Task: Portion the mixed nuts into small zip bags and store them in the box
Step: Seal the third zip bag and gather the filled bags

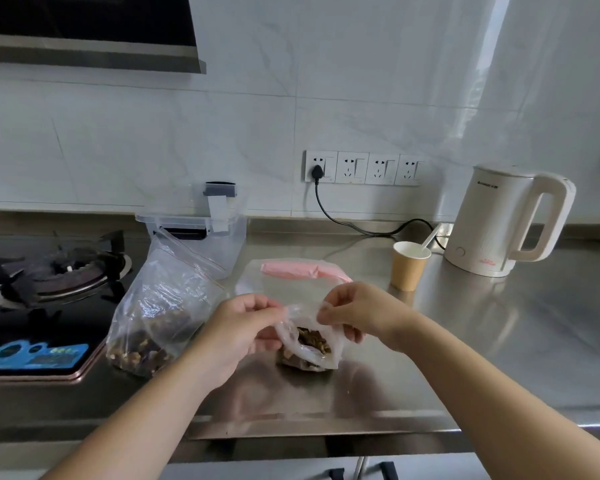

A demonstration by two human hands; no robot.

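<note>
Sealing a filled portion bag

Both hands, left hand and right hand, pinch the mouth of one small clear zip bag of nuts with curled fingers, at the steel tabletop centre. Next, I'd judge: press the zip shut, then carry it to the one clear plastic box at eleven o'clock. One large nut bag stands at nine o'clock.

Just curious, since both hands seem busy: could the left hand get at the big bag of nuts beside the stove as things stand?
Probably yes. The big bag of nuts stands right beside the left hand with nothing between them, but that hand now pinches the small zip bag and would have to let go.
</note>
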